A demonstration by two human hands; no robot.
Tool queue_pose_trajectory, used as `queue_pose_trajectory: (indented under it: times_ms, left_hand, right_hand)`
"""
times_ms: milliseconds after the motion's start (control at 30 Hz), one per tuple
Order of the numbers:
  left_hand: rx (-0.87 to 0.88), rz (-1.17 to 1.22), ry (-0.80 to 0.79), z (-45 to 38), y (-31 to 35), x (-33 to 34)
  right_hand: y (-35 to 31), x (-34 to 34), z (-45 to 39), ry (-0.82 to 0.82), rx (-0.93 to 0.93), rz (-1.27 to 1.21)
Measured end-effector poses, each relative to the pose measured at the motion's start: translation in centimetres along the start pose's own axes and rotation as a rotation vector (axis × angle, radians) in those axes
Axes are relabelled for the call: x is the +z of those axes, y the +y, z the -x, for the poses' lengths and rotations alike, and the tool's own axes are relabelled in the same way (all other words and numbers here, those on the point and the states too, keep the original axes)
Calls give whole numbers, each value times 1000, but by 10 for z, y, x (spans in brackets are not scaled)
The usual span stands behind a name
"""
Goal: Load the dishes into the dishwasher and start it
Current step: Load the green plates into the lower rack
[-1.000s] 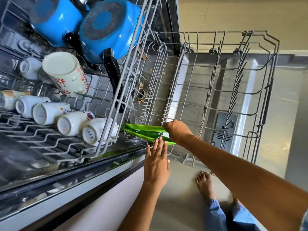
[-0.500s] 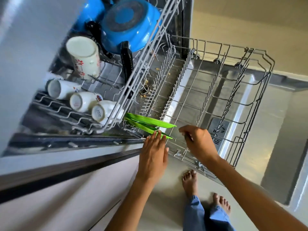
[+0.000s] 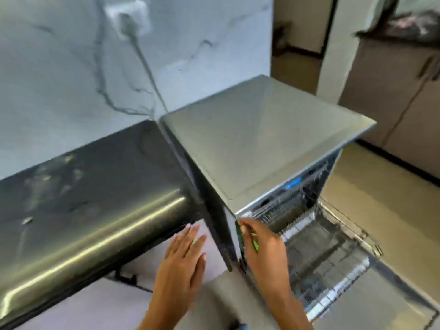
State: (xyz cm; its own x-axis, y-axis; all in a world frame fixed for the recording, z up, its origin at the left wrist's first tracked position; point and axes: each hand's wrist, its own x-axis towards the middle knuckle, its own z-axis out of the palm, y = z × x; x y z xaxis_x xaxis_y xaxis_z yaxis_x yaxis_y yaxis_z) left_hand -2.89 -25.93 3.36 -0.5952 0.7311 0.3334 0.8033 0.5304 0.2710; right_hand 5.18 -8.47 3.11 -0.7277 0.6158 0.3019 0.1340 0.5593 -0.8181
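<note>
1. The right hand [image 3: 264,253] is reaching toward the front left corner of the dishwasher [image 3: 257,144], its fingers bending in beside the cabinet edge. A sliver of something green [image 3: 255,245] is showing by the fingers; the frame is too blurred to tell whether the hand is gripping it.
2. The left hand [image 3: 183,263] is hovering flat with fingers straight and close together, holding nothing, just left of the dishwasher's dark side panel.
3. A narrow strip of open space is separating the two hands, with the sharp vertical corner of the dishwasher standing between them.
4. The lower rack [image 3: 333,253], a grid of thin wire, is sitting pulled out over the open door [image 3: 390,303] to the right of the right hand. What can be seen of it is looking bare, though blur is hiding detail.
5. Above it, the upper rack [image 3: 290,206] is showing as a band of wire under the dishwasher's top, with a small blue patch [image 3: 293,186] near it.
6. The dishwasher top is lying flat, smooth and grey, with crisp straight edges and squared corners.
7. A dark glossy counter [image 3: 90,201] with a rounded, shining front edge is butting against the dishwasher's left side.
8. A pale marbled wall [image 3: 71,67] is rising behind, with a cable [image 3: 147,70] hanging down from a socket [image 3: 126,17].
9. Beige floor [image 3: 381,198] is lying open to the right of the door.
</note>
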Motion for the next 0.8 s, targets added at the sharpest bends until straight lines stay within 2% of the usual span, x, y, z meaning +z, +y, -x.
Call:
queue_pose_trajectory:
  times_ms: [133,200,333,500,633,700,800]
  left_hand:
    - [-315,-77,156,43,-27,-76]
    - [-415,-103,248,63,-43,-104]
    - [-621,-191,386,120,-85,-151]
    - [-842,-357,474,201,-154,-191]
    - [-1082,-470,401,265,-221,-212]
    - [-1204,-450,274,289,-250,-215]
    - [-1280,-427,91,319,-288,-211]
  right_hand:
    - [-92,25,-12,-142,-204,-37]
    - [-124,47,-17,-222,-333,-53]
    - [-184,113,-9,-364,-517,-82]
    - [-245,214,24,-518,-701,-101]
    - [-294,299,61,-620,-830,-127]
    - [-312,334,79,-665,-887,-121]
    - [-331,376,104,-731,-918,-134]
